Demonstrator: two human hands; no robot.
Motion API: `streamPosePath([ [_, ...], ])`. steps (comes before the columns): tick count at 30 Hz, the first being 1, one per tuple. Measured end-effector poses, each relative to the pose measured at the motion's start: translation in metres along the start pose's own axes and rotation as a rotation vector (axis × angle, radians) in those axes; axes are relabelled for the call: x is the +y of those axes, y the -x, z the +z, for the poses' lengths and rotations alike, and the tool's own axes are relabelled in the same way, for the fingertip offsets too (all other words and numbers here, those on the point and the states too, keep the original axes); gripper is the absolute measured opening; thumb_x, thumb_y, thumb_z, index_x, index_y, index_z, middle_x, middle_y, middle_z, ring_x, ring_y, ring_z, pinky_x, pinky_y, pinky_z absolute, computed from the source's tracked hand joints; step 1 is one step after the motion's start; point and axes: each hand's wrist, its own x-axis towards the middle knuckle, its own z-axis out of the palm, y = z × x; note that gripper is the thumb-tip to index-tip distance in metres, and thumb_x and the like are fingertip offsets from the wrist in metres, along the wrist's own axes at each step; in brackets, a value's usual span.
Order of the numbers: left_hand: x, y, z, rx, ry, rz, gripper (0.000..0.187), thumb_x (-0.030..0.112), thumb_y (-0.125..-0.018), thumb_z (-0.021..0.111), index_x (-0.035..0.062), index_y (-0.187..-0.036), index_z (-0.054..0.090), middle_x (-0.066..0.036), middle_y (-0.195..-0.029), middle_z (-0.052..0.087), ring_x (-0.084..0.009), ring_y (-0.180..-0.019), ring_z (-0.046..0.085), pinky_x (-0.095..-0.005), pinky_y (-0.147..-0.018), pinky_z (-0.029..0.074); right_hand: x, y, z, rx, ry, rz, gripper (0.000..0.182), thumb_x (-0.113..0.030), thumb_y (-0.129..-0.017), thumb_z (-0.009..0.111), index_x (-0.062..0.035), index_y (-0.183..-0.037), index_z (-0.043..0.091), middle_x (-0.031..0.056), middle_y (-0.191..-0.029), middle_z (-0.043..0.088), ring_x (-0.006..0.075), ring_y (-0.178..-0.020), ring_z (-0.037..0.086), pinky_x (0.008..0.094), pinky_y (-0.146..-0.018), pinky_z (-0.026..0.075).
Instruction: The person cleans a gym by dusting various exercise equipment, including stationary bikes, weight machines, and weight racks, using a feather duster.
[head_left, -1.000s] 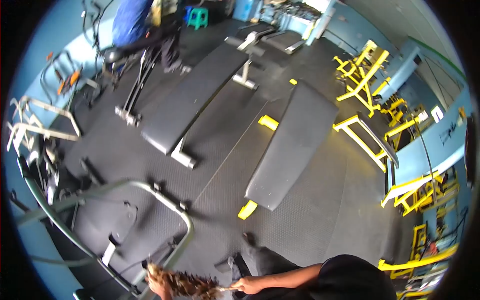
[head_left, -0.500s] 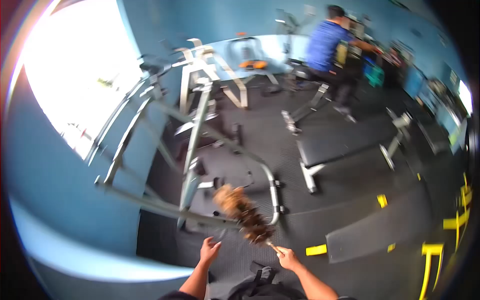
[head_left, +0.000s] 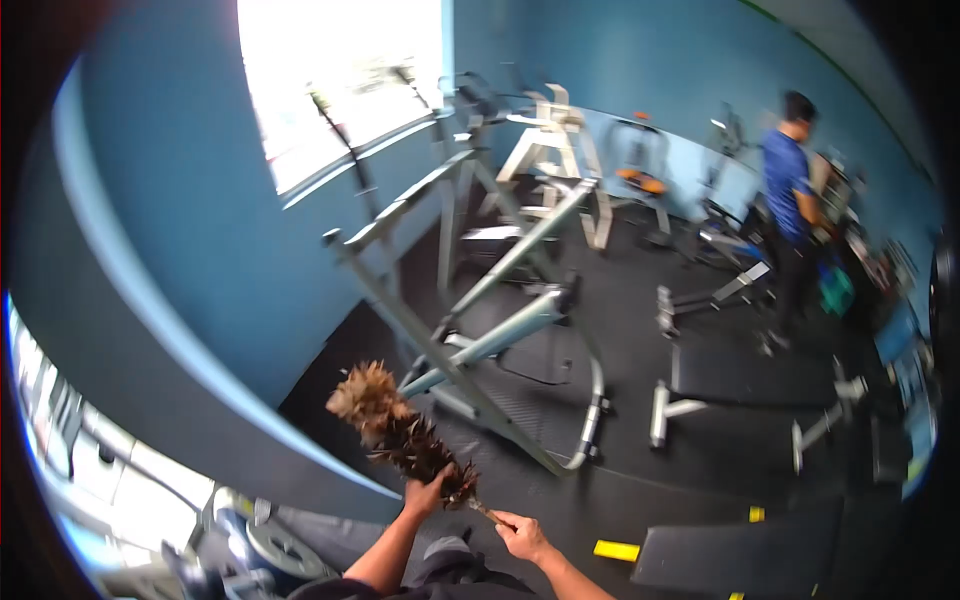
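Note:
A brown feather duster [head_left: 400,435] slants up and to the left in front of me, its lighter, fluffy tip at the upper end. My right hand [head_left: 522,537] is closed around the thin handle at its lower end. Against the lower feathers, just above the handle, my left hand [head_left: 427,493] grips the duster, with its fingers partly hidden by the plumes. Just beyond the duster stands a grey tubular exercise machine [head_left: 510,330]; the feathers overlap its lower frame in this view.
A blue wall [head_left: 200,200] with a bright window [head_left: 340,80] runs along the left. Farther back are a cream frame machine [head_left: 560,150] and a person in a blue shirt [head_left: 788,190]. Black benches [head_left: 720,560] with yellow pieces [head_left: 616,550] lie to the right on dark flooring.
The view has turned left, so the machines appear farther right. My left hand, apart from the duster before, now holds its lower feathers. The person at the back stands more upright.

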Motion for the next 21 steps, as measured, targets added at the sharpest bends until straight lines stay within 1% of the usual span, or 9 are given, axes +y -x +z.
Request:
streamPosePath([
  [2,-0.045,-0.028,-0.002,-0.023,0.047,-0.056,0.038,0.030,-0.081,0.069,-0.0038,-0.098,0.064,-0.008,-0.093,0.066,-0.0185,-0.085,0.059,-0.0319,-0.079,0.047,0.031,-0.013,0.011,0.247,-0.037,-0.065,0.030,-0.013,-0.084,0.060,-0.0066,-0.114,0.063,0.0135,-0.101,0.068,0.0204,-0.089,0.065,0.0281,-0.079,0.050],
  [4,-0.009,-0.042,0.001,-0.051,-0.086,-0.129,0.041,0.029,-0.082,0.065,-0.0004,-0.110,0.061,-0.009,-0.098,0.064,-0.0182,-0.083,0.061,-0.0297,-0.074,0.048,0.038,-0.011,0.005,0.087,-0.081,0.071,0.031,-0.020,-0.084,0.061,-0.0070,-0.113,0.063,0.0131,-0.097,0.068,0.0197,-0.085,0.065,0.0302,-0.076,0.050],
  [5,-0.028,-0.051,0.013,-0.116,0.283,-0.096,0.037,0.024,-0.083,0.066,-0.0040,-0.106,0.059,-0.010,-0.103,0.063,-0.0187,-0.080,0.061,-0.0309,-0.070,0.051,0.045,0.002,-0.002,0.130,-0.063,0.088,0.031,-0.024,-0.084,0.061,-0.0061,-0.110,0.064,0.0133,-0.094,0.068,0.0218,-0.085,0.065,0.0330,-0.075,0.050],
  [6,-0.078,-0.078,0.016,-0.226,0.294,-0.051,0.039,0.025,-0.083,0.065,-0.0006,-0.110,0.056,-0.008,-0.091,0.062,-0.0164,-0.069,0.058,-0.0278,-0.059,0.049,0.048,0.012,-0.006,0.169,-0.039,0.119,0.032,-0.028,-0.085,0.060,-0.0053,-0.107,0.065,0.0135,-0.091,0.068,0.0239,-0.084,0.065,0.0358,-0.074,0.050],
  [7,-0.031,-0.056,0.011,-0.370,0.015,-0.196,0.043,0.036,-0.083,0.065,-0.0002,-0.106,0.061,-0.009,-0.066,0.058,-0.0213,-0.052,0.047,-0.0390,-0.059,0.045,0.055,0.026,-0.008,0.352,-0.089,0.204,0.032,-0.028,-0.085,0.060,-0.0053,-0.107,0.065,0.0135,-0.091,0.068,0.0239,-0.084,0.065,0.0358,-0.074,0.050],
  [9,-0.016,-0.050,0.057,-0.571,-0.142,-0.255,0.041,0.035,-0.083,0.065,0.0010,-0.104,0.061,-0.008,-0.066,0.058,-0.0204,-0.052,0.047,-0.0379,-0.058,0.044,0.068,0.061,-0.013,0.287,0.092,0.450,0.031,-0.029,-0.085,0.058,-0.0019,-0.097,0.064,0.0169,-0.087,0.066,0.0318,-0.082,0.065,0.0430,-0.073,0.049],
  [12,-0.017,-0.030,0.135,-0.884,-0.280,-0.286,0.036,0.034,-0.084,0.064,0.0028,-0.102,0.061,-0.007,-0.066,0.057,-0.0189,-0.052,0.046,-0.0363,-0.056,0.043,0.073,0.127,0.000,0.507,0.103,0.719,0.028,-0.026,-0.084,0.057,0.0003,-0.091,0.062,0.0203,-0.082,0.064,0.0382,-0.079,0.063,0.0475,-0.071,0.048],
  [18,-0.026,0.084,0.267,-1.446,-0.561,-0.231,0.028,0.031,-0.085,0.063,0.0065,-0.098,0.060,-0.004,-0.066,0.054,-0.0159,-0.053,0.045,-0.0331,-0.054,0.041,0.175,0.247,0.096,1.002,-0.208,0.925,0.035,-0.030,-0.083,0.055,0.0029,-0.093,0.061,0.0226,-0.082,0.064,0.0415,-0.078,0.062,0.0493,-0.072,0.048],
  [21,-0.041,0.165,0.312,-1.677,-0.717,-0.196,0.024,0.030,-0.085,0.063,0.0083,-0.095,0.060,-0.003,-0.066,0.053,-0.0144,-0.053,0.045,-0.0315,-0.052,0.040,0.224,0.291,0.145,1.096,-0.161,1.069,0.025,-0.019,-0.071,0.061,0.0050,-0.078,0.067,0.0239,-0.082,0.064,0.0388,-0.072,0.063,0.0505,-0.060,0.049],
])
